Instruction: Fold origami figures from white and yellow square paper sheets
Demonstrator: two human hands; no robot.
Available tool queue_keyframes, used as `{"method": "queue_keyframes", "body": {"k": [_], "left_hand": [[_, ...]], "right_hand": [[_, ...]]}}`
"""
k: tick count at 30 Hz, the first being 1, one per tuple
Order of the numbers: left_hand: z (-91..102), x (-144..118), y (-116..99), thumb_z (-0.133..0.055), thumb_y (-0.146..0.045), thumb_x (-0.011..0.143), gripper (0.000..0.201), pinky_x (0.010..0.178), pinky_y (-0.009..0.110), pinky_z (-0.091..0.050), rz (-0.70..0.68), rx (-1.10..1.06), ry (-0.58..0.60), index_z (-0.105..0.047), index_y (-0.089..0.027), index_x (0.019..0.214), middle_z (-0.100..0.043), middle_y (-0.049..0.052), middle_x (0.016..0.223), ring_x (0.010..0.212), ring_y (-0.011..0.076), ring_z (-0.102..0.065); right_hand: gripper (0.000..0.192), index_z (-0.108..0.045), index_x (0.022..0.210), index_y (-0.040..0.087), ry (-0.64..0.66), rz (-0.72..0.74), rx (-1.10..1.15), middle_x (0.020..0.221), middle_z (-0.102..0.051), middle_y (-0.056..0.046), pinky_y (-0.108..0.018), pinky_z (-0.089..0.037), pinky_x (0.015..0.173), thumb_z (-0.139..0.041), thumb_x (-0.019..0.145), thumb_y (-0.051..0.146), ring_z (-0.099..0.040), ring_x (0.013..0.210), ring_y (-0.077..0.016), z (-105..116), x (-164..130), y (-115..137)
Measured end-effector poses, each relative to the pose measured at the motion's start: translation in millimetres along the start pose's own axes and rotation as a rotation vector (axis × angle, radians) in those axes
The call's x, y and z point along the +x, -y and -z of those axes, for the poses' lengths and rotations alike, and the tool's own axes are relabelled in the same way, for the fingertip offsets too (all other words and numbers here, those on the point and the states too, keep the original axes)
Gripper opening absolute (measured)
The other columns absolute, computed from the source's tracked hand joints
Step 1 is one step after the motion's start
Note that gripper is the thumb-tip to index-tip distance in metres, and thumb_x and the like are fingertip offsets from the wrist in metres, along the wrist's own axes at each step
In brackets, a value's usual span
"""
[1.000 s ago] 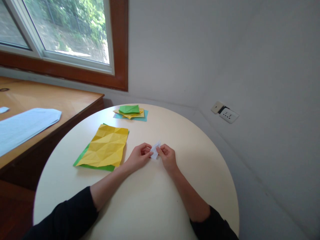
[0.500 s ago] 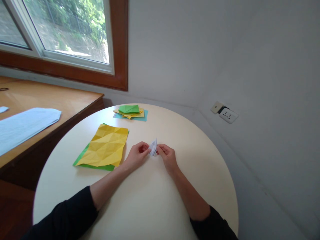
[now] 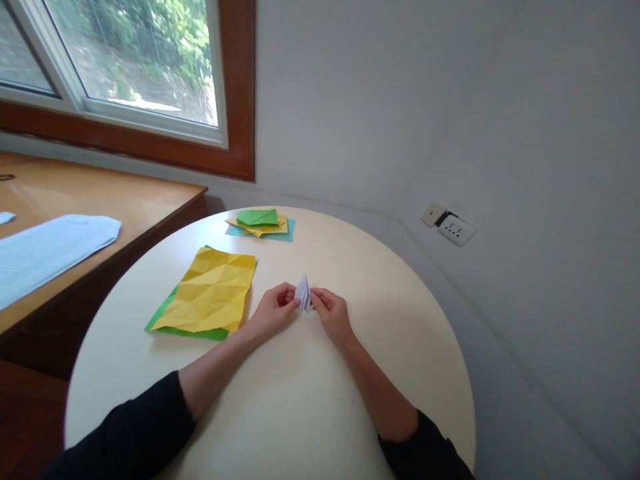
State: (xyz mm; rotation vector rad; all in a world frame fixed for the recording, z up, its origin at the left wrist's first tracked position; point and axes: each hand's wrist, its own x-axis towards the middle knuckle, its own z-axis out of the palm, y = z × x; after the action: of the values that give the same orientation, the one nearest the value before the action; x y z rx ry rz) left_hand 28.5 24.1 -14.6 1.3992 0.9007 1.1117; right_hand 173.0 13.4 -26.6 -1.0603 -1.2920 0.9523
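Observation:
A small piece of folded white paper (image 3: 303, 293) stands with its pointed tip upward over the middle of the round table. My left hand (image 3: 275, 308) pinches its left side between thumb and fingers. On the other side, my right hand (image 3: 332, 312) grips the right edge the same way. Several layered folds show at the paper's lower part; its back is hidden. Left of my left hand lies a creased yellow sheet (image 3: 213, 290) on top of a green sheet (image 3: 163, 313).
The round cream table (image 3: 280, 413) fills the foreground. At its far edge sits a stack of folded papers (image 3: 257, 219), green over yellow over blue. A wooden desk (image 3: 125, 190) with a pale blue folded item (image 3: 60, 243) adjoins on the left. A wall socket (image 3: 456, 229) is at right.
The folded white paper has turned, so its tip points more nearly straight up and its layers face me more. Both hands keep their hold with only a slight shift.

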Motion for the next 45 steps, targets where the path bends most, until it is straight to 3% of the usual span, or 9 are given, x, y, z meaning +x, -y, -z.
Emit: {"method": "queue_keyframes", "body": {"k": [5, 12, 22, 36, 45], "left_hand": [[-0.3, -2.4, -4.7, -0.061, -0.025, 0.065, 0.017, 0.069, 0.028, -0.044, 0.001, -0.041, 0.069, -0.059, -0.013, 0.077, -0.064, 0.002, 0.072, 0.07, 0.015, -0.059], [-0.8, -4.4, -4.7, -0.063, -0.034, 0.068, 0.025, 0.067, 0.027, -0.045, -0.003, -0.03, 0.071, -0.057, -0.013, 0.081, -0.064, 0.002, 0.073, 0.07, 0.0152, -0.059], [0.4, -2.6, 1.2, -0.066, -0.029, 0.067, 0.025, 0.069, 0.029, -0.046, -0.017, -0.044, 0.09, -0.055, -0.014, 0.083, -0.063, 0.003, 0.075, 0.071, 0.0147, -0.059], [5.0, -0.5, 1.3, -0.069, -0.038, 0.067, 0.034, 0.072, 0.027, -0.044, -0.019, -0.15, 0.141, -0.057, -0.013, 0.087, -0.064, 0.004, 0.078, 0.075, 0.0151, -0.06], [5.3, 1.0, 2.5, -0.067, -0.033, 0.066, 0.027, 0.071, 0.026, -0.043, -0.008, -0.145, 0.102, -0.056, -0.014, 0.083, -0.063, 0.002, 0.074, 0.074, 0.0142, -0.059]], "right_hand": [[0.018, -0.065, 0.08, 0.017, -0.016, -0.002, 0.008, 0.076, -0.069, -0.003, -0.027, -0.05, 0.065, -0.06, 0.069, 0.029, -0.063, 0.069, -0.0152, 0.1, 0.5, -5.3], [0.019, -0.063, 0.082, 0.018, 0.021, -0.033, 0.07, 0.073, -0.069, -0.002, -0.026, -0.051, 0.064, -0.064, 0.065, 0.025, -0.065, 0.068, -0.0157, -2.6, -1.9, -3.4], [0.026, -0.061, 0.09, 0.018, -0.005, -0.032, 0.088, 0.062, -0.063, 0.003, -0.024, -0.049, 0.062, -0.065, 0.065, 0.022, -0.061, 0.06, -0.0115, -2.2, -3.5, 1.8], [0.024, -0.058, 0.087, 0.02, -0.035, -0.047, 0.102, 0.063, -0.063, 0.003, -0.022, -0.045, 0.052, -0.066, 0.066, 0.027, -0.057, 0.055, -0.0101, -1.4, -2.3, 5.7], [0.022, -0.053, 0.077, 0.021, -0.029, -0.028, 0.103, 0.061, -0.059, 0.004, -0.02, -0.042, 0.048, -0.068, 0.064, 0.031, -0.055, 0.054, -0.0097, -2.0, -1.7, 5.3]]}}
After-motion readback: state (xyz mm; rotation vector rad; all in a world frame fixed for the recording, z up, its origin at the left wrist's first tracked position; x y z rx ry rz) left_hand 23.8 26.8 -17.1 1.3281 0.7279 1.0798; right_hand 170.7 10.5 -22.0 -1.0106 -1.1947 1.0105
